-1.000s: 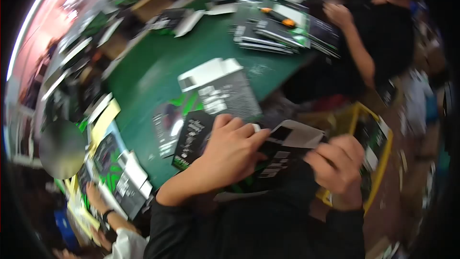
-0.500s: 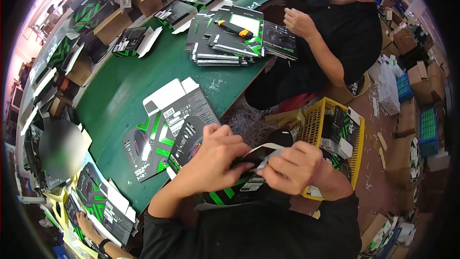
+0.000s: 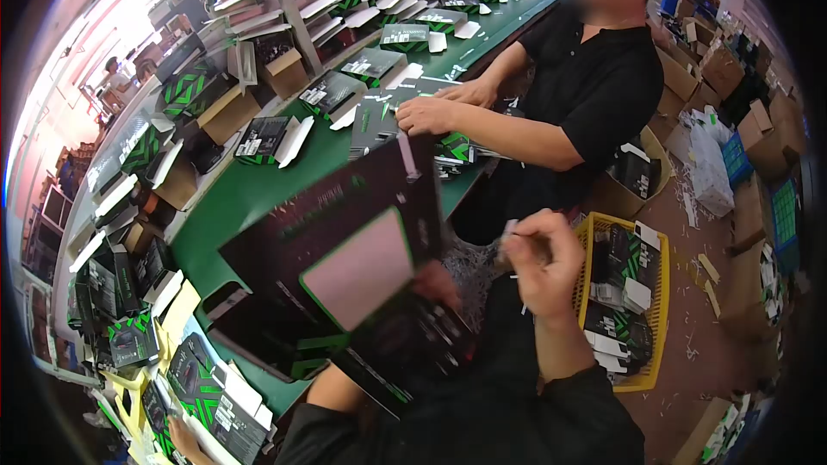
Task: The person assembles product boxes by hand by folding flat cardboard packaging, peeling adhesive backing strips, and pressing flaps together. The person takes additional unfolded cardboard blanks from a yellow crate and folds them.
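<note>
A black, unfolded cardboard box (image 3: 276,250) with green print and a pale window panel is raised in front of me, blurred by motion. My left hand (image 3: 439,282) grips it near its right edge. Most of that hand is hidden by the cardboard, with only some blurred fingers showing. To the right, apart from the box, my right hand (image 3: 549,263) is closed in a pinch. A small whitish scrap (image 3: 510,228) sticks out between its thumb and finger.
Across the green table (image 3: 211,245), a co-worker in black (image 3: 594,77) has both hands at a stack of flat boxes (image 3: 372,120). A yellow basket (image 3: 659,319) of boxes stands right. Another person's hand (image 3: 183,439) is lower left among cartons.
The box has swung up and left, unfolded, in my left hand. My right hand has come away from it with a scrap. The co-worker's hands have moved onto the stack.
</note>
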`<state>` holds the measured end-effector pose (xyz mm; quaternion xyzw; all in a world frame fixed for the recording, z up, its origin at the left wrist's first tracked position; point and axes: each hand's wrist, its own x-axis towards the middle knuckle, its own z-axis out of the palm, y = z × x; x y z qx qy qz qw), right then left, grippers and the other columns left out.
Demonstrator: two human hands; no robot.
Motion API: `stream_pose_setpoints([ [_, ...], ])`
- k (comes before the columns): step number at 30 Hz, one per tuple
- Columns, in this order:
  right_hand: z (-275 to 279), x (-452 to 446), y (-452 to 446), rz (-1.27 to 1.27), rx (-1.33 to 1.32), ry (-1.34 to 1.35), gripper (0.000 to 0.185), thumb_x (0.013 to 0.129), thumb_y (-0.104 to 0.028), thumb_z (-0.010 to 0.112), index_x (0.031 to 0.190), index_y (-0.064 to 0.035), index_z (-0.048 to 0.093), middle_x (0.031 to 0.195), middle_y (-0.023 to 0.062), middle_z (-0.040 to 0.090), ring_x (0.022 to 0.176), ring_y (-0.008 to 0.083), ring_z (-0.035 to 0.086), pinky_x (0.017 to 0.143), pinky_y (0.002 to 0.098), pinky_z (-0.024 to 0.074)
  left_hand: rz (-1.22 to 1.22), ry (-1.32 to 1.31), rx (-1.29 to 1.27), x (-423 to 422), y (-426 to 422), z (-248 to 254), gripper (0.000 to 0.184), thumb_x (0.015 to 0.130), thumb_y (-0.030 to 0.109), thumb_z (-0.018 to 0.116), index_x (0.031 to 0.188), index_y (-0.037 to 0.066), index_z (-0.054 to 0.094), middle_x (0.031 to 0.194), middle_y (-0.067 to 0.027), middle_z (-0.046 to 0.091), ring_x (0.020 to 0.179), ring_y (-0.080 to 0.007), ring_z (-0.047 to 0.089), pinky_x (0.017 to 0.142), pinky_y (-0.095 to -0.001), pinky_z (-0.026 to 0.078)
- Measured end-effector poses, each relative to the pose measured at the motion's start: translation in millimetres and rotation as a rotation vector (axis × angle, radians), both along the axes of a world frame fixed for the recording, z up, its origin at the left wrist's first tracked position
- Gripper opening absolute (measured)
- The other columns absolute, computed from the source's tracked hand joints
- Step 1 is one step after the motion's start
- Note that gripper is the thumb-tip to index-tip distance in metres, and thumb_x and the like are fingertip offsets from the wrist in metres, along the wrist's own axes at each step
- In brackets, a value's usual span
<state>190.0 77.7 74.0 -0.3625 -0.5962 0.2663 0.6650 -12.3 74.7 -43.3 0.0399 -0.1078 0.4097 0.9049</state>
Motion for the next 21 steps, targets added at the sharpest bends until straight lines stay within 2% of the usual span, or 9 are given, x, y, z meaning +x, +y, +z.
stream_pose_setpoints([
  [1, 0, -6, 6, -0.046, 0.066, -0.063, 0.014, 0.088, -0.001, 0.076, 0.089, -0.0017, 0.062, 0.078, 0.0052, 0.062, 0.066, 0.0112, 0.057, 0.059, 0.0263, 0.0450, -0.094, -0.173, -0.026, 29, -10, -5, 0.020, 0.098, 0.033, 0.060, 0.085, 0.019, 0.055, 0.075, 0.0091, 0.049, 0.080, -0.0090, 0.048, 0.090, -0.0320, 0.036],
  [3, 6, -15, 13, -0.192, 0.163, -0.149, 0.015, 0.087, -0.002, 0.077, 0.089, -0.0027, 0.062, 0.077, 0.0054, 0.062, 0.066, 0.0148, 0.057, 0.059, 0.0283, 0.0446, -0.300, -0.409, 0.271, 58, 1, -48, 0.018, 0.099, 0.033, 0.059, 0.087, 0.020, 0.055, 0.076, 0.0121, 0.050, 0.080, -0.0072, 0.048, 0.091, -0.0321, 0.035],
  [4, 8, -18, 16, -0.270, 0.203, -0.196, 0.015, 0.086, -0.002, 0.077, 0.088, -0.0032, 0.062, 0.077, 0.0055, 0.062, 0.067, 0.0166, 0.057, 0.059, 0.0293, 0.0444, -0.363, -0.449, 0.349, 67, 3, -53, 0.018, 0.099, 0.033, 0.059, 0.087, 0.020, 0.055, 0.076, 0.0121, 0.050, 0.081, -0.0072, 0.048, 0.092, -0.0324, 0.035],
  [7, 14, -13, 23, -0.327, 0.220, -0.209, 0.016, 0.085, -0.004, 0.078, 0.087, -0.0039, 0.062, 0.077, 0.0058, 0.061, 0.068, 0.0211, 0.057, 0.060, 0.0320, 0.0442, -0.417, -0.331, 0.299, 61, 5, -54, 0.018, 0.099, 0.033, 0.059, 0.086, 0.020, 0.055, 0.076, 0.0121, 0.050, 0.081, -0.0073, 0.049, 0.093, -0.0331, 0.036],
  [12, 22, 3, 29, -0.379, 0.228, -0.221, 0.018, 0.085, -0.008, 0.080, 0.087, -0.0038, 0.062, 0.079, 0.0066, 0.062, 0.068, 0.0221, 0.058, 0.061, 0.0331, 0.0452, -0.451, -0.207, 0.257, 52, 4, -45, 0.019, 0.099, 0.033, 0.058, 0.086, 0.020, 0.055, 0.075, 0.0122, 0.050, 0.082, -0.0073, 0.049, 0.095, -0.0342, 0.036],
  [17, 29, 16, 21, -0.277, 0.317, -0.293, 0.026, 0.078, -0.012, 0.085, 0.087, -0.0048, 0.062, 0.076, 0.0068, 0.060, 0.063, 0.0231, 0.057, 0.057, 0.0332, 0.0450, -0.475, -0.216, 0.244, 61, -2, -43, 0.019, 0.100, 0.033, 0.058, 0.086, 0.020, 0.055, 0.074, 0.0122, 0.051, 0.082, -0.0074, 0.050, 0.097, -0.0354, 0.037],
  [21, 32, 31, 13, -0.236, 0.473, -0.433, 0.029, 0.075, -0.013, 0.088, 0.086, -0.0076, 0.062, 0.076, 0.0045, 0.061, 0.060, 0.0209, 0.056, 0.053, 0.0326, 0.0441, -0.513, -0.324, 0.221, 80, -13, -55, 0.025, 0.098, 0.036, 0.058, 0.079, 0.021, 0.053, 0.070, 0.0115, 0.048, 0.081, -0.0093, 0.050, 0.105, -0.0409, 0.039],
])
